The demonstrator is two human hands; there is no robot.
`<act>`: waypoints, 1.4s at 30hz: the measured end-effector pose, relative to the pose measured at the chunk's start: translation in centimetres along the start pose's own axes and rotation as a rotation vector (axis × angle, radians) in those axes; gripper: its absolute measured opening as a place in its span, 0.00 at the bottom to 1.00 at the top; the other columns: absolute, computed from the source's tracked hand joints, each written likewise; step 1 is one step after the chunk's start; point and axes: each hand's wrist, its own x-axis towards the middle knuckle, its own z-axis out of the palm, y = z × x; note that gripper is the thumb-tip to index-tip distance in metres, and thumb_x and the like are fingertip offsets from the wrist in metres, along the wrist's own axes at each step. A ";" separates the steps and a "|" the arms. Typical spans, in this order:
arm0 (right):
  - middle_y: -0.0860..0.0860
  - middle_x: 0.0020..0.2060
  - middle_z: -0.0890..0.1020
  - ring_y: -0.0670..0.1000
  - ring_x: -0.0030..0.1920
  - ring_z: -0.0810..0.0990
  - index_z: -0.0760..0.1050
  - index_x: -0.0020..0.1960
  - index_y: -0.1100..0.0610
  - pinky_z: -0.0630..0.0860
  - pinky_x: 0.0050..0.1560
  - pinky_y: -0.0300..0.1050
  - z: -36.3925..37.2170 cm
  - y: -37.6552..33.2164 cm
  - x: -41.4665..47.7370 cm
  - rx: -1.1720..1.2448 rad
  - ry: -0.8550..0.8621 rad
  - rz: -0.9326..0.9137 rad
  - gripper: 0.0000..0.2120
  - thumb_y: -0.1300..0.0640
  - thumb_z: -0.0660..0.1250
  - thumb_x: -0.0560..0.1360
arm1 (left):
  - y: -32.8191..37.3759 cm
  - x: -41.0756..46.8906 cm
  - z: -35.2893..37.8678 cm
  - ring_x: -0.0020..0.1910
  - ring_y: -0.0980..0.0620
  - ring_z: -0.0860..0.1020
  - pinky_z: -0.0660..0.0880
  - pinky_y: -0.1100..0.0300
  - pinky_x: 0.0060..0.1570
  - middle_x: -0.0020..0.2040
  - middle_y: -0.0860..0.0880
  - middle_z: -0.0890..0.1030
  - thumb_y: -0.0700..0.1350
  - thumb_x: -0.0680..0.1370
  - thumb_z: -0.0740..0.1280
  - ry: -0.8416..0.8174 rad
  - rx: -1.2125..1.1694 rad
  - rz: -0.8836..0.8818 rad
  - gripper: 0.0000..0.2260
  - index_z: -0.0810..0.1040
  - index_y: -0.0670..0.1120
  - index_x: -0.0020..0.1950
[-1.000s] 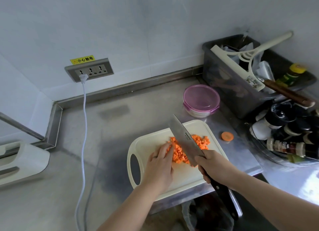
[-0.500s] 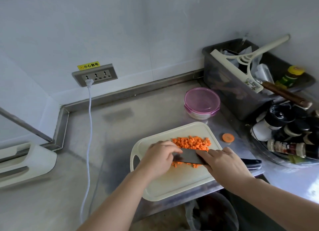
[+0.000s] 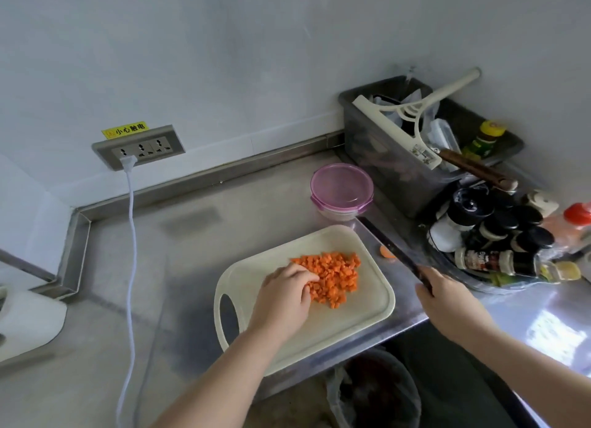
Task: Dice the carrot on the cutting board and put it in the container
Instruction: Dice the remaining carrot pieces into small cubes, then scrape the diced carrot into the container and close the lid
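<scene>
Steel bench [image 3: 192, 235], cream cutting board [image 3: 351, 319] on it. Where's the container [image 3: 341, 189]?

Just beyond the board's far edge, lid on. Diced carrot [image 3: 335, 275] heaps mid-board. The left hand [image 3: 284, 295] is nearer, fingers [image 3: 303, 277] curled into the pile's left side, grip unclear. The right hand [image 3: 447, 303] clamps the knife [image 3: 393, 245], off right.
</scene>
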 end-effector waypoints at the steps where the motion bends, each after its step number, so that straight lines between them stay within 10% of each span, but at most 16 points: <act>1: 0.53 0.48 0.78 0.55 0.47 0.76 0.70 0.64 0.55 0.74 0.45 0.49 0.1 0.6 0.4 0.039 -0.023 0.051 0.14 0.55 0.54 0.80 | 0.5 0.2 0.5 0.62 0.54 0.71 0.64 0.59 0.64 0.63 0.57 0.73 0.42 0.79 0.59 -0.041 0.020 0.027 0.15 0.76 0.54 0.63; 12: 0.61 0.64 0.73 0.61 0.63 0.72 0.61 0.73 0.58 0.70 0.58 0.50 1.5 1.4 3.5 0.092 -0.085 0.159 0.21 0.56 0.55 0.82 | 7.4 9.0 4.3 0.71 0.43 0.62 0.58 0.47 0.70 0.74 0.46 0.60 0.46 0.80 0.60 -0.285 0.391 0.274 0.25 0.57 0.51 0.76; 22: 0.57 0.70 0.66 0.58 0.69 0.65 0.49 0.78 0.54 0.68 0.65 0.51 1.7 2.0 4.6 -0.038 -0.136 0.089 0.29 0.56 0.57 0.81 | 10.2 13.5 8.2 0.65 0.43 0.70 0.62 0.50 0.66 0.65 0.46 0.72 0.49 0.79 0.64 -0.276 0.343 0.223 0.17 0.68 0.47 0.67; 30: 0.56 0.63 0.67 0.58 0.64 0.67 0.60 0.74 0.55 0.68 0.63 0.49 2.3 1.4 5.8 -0.198 -0.115 -0.004 0.23 0.55 0.59 0.80 | 7.6 13.0 7.6 0.67 0.45 0.67 0.61 0.52 0.67 0.69 0.50 0.70 0.50 0.79 0.63 -0.231 0.246 0.180 0.21 0.66 0.51 0.72; 35: 0.56 0.53 0.75 0.60 0.53 0.74 0.75 0.65 0.53 0.73 0.52 0.52 2.2 -0.2 5.0 -0.017 0.140 -0.218 0.17 0.59 0.65 0.77 | 5.5 10.4 4.1 0.62 0.49 0.73 0.65 0.56 0.64 0.64 0.53 0.73 0.48 0.78 0.65 -0.039 0.024 0.015 0.16 0.74 0.51 0.66; 42: 0.55 0.48 0.73 0.53 0.45 0.72 0.74 0.55 0.56 0.66 0.39 0.41 3.9 -1.9 4.7 0.144 -0.170 -0.071 0.10 0.62 0.59 0.76 | -2.5 0.3 0.4 0.60 0.46 0.76 0.71 0.54 0.58 0.61 0.46 0.77 0.40 0.77 0.64 0.257 -0.122 -0.590 0.14 0.77 0.46 0.62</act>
